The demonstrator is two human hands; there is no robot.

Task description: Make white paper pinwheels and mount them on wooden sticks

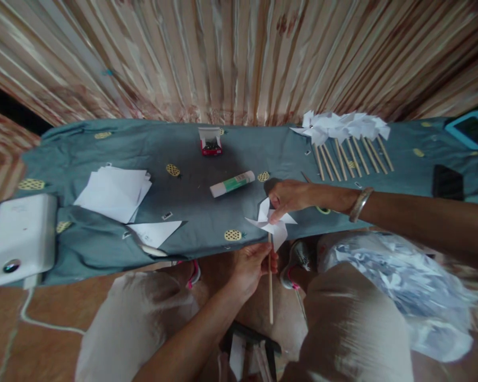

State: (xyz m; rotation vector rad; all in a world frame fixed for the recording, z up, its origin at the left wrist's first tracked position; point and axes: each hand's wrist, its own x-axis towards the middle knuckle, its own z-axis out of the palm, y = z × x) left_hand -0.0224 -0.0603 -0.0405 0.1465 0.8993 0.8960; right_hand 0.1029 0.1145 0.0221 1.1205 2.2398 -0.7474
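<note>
Head view: hands [253, 265] [290, 196] hold pinwheel [279, 231]; pineapple-print cloth [199, 212], pleated curtain [223, 63] behind.

we saw a big curtain [231, 58] with lots of folds right behind a long, thin table [199, 212]. the curtain was tan and brown, with some red-brown marks [287, 24]. a gray-blue cloth [143, 143] with yellow pineapples [173, 170] lay over the table, and it had wrinkles. we saw a brown floor [59, 350] below, and a dark strip [16, 106] at the far left. the light looked soft and dim to us.
</note>
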